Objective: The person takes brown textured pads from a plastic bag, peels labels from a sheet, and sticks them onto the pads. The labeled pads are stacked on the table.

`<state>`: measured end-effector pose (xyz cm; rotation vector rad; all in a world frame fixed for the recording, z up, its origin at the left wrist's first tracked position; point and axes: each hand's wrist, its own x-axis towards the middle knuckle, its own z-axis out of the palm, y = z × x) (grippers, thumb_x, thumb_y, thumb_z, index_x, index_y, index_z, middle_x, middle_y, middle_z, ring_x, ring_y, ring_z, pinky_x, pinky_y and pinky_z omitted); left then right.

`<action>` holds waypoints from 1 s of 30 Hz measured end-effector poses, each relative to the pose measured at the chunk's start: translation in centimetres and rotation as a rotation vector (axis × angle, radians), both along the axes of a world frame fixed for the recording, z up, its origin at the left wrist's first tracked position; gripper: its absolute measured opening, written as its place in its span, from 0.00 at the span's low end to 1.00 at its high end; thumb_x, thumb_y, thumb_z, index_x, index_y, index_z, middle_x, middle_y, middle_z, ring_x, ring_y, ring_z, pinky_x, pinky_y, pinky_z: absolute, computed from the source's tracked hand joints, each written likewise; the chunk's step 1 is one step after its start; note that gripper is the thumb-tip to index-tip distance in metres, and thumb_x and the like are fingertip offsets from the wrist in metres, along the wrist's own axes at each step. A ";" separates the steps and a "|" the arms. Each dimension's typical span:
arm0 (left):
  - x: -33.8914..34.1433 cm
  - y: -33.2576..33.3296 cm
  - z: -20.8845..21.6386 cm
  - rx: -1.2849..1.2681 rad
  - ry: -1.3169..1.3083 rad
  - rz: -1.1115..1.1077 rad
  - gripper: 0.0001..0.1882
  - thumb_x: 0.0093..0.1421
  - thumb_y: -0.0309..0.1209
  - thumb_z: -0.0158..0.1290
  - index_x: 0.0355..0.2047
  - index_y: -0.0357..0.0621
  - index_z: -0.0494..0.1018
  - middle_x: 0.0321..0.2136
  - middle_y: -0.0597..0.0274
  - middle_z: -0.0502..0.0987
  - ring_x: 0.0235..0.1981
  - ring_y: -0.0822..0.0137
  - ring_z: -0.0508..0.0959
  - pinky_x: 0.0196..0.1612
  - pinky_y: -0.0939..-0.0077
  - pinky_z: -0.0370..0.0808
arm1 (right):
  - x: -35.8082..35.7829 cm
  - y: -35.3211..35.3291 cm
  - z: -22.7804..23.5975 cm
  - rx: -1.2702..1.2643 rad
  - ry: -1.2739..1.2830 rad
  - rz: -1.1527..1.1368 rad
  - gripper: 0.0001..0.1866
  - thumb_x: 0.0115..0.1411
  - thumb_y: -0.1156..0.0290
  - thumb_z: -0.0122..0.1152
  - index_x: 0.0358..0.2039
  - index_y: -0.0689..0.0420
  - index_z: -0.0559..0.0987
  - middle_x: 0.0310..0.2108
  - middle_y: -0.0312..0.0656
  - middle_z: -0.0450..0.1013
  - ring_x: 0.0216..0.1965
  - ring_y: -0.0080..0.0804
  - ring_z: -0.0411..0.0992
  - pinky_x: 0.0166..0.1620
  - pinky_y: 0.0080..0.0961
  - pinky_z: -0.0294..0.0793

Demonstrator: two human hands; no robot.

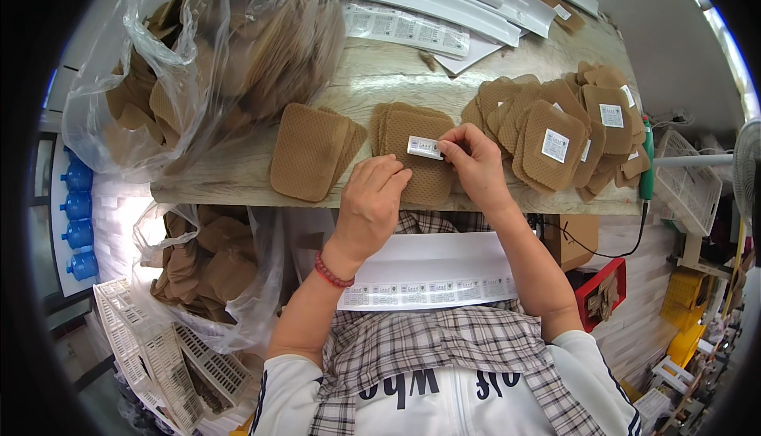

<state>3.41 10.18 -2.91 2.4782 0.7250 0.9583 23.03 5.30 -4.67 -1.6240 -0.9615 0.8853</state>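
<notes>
A stack of brown textured pads (429, 190) lies at the table's front edge before me. My right hand (478, 165) pinches the right end of a small white printed label (424, 147), which lies over the top pad. Whether the label is stuck down along its length I cannot tell. My left hand (369, 202) rests on the left edge of this stack, its fingers bent loosely and lying on the pad; its thumb is mostly hidden. More plain pads (309, 151) lie to the left. On the right is a heap of pads bearing white labels (556, 145).
A clear plastic bag full of pads (230, 55) stands at the back left; another bag (210, 261) hangs below. Curled white sheets (444, 0) and label sheets (404, 28) lie at the back. A label strip (428, 292) spans my lap. A green-handled tool (647, 162) hangs right.
</notes>
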 end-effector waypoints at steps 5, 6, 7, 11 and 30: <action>-0.1 0.3 0.1 -0.005 0.001 -0.017 0.08 0.53 0.18 0.57 0.35 0.34 0.78 0.36 0.54 0.78 0.44 0.53 0.78 0.47 0.61 0.74 | 0.0 0.3 0.0 -0.029 -0.063 -0.001 0.05 0.61 0.76 0.63 0.34 0.63 0.77 0.27 0.39 0.77 0.30 0.22 0.73 0.36 0.22 0.73; 0.0 0.3 0.1 -0.006 0.002 -0.014 0.09 0.53 0.18 0.57 0.36 0.35 0.78 0.36 0.54 0.78 0.44 0.53 0.78 0.48 0.61 0.74 | 0.0 0.4 0.0 -0.037 -0.068 -0.002 0.05 0.61 0.75 0.63 0.34 0.64 0.77 0.27 0.40 0.77 0.30 0.23 0.73 0.36 0.23 0.73; 0.0 0.3 0.2 -0.007 0.002 -0.012 0.09 0.53 0.18 0.57 0.36 0.35 0.78 0.36 0.54 0.77 0.44 0.53 0.78 0.48 0.61 0.74 | 0.0 0.4 0.0 -0.045 -0.072 -0.004 0.05 0.61 0.75 0.63 0.34 0.64 0.77 0.27 0.40 0.77 0.30 0.23 0.74 0.36 0.23 0.74; -0.1 0.2 0.1 -0.035 0.033 -0.012 0.13 0.52 0.17 0.57 0.40 0.36 0.77 0.41 0.54 0.76 0.45 0.52 0.77 0.48 0.61 0.74 | -0.2 0.4 0.3 -0.047 -0.099 -0.005 0.05 0.60 0.75 0.63 0.34 0.63 0.77 0.27 0.41 0.77 0.29 0.24 0.74 0.36 0.24 0.74; 0.2 -0.1 0.6 0.065 0.149 -0.045 0.21 0.54 0.17 0.48 0.49 0.36 0.74 0.48 0.55 0.75 0.47 0.55 0.75 0.57 0.54 0.67 | -0.5 0.0 0.0 0.025 -0.097 -0.032 0.05 0.60 0.75 0.63 0.33 0.63 0.77 0.26 0.40 0.77 0.28 0.23 0.73 0.34 0.23 0.73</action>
